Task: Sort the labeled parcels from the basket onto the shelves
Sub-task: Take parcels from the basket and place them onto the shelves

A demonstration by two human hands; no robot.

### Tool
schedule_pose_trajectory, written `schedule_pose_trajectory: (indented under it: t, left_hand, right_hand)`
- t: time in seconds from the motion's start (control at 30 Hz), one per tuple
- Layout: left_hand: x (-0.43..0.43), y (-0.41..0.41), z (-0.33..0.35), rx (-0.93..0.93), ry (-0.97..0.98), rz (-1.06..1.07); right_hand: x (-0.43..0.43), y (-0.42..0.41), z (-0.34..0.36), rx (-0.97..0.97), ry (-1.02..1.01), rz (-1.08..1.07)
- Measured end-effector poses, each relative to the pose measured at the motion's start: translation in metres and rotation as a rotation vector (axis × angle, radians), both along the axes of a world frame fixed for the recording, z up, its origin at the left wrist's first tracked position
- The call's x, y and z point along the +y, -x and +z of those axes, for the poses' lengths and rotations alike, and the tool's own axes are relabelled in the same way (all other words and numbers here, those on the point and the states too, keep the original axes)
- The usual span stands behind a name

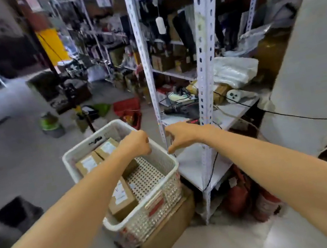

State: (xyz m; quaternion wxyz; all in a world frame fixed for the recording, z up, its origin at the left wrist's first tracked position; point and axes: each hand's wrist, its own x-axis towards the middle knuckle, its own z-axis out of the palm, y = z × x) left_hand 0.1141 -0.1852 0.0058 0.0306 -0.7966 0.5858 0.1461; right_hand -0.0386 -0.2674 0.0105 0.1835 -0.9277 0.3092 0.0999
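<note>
Three labeled parcels [120, 199] lie in the basket [169, 180], stacked on a carton, likely for reach. Left hand [137, 142] curled, empty, above it; right hand [179, 136] spread toward shelf [193, 162], 3 o'clock.

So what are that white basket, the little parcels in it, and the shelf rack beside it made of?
The basket looks like moulded white plastic: perforated lattice walls and a smooth rolled rim. The parcels appear to be brown cardboard, matte, each with a white paper label on top. The shelf rack seems to be white-painted metal, judging by its slotted angle posts with rows of punched holes; its boards are too blurred to tell.
</note>
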Motion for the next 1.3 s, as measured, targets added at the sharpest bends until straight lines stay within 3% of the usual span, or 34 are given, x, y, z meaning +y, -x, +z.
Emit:
schedule_pose_trajectory:
  t: [0.27,0.7,0.9,1.17,1.3]
  left_hand:
    - [0.056,-0.093,-0.02,0.019,-0.005,0.215]
    - [0.023,-0.205,-0.099,0.157,-0.007,0.419]
    - [-0.001,-0.25,-0.163,0.314,-0.106,0.645]
    - [0.0,-0.256,-0.308,0.46,-0.323,0.729]
    - [-0.013,-0.273,-0.371,0.44,-0.302,0.766]
  right_hand:
    - [0.03,-0.099,-0.02,0.06,-0.036,0.116]
    - [-0.036,-0.243,-0.093,0.251,-0.012,0.359]
    - [-0.068,-0.31,-0.176,0.322,-0.089,0.456]
    - [-0.077,-0.343,-0.311,0.487,-0.178,0.534]
    - [-0.084,-0.361,-0.383,0.508,-0.216,0.424]
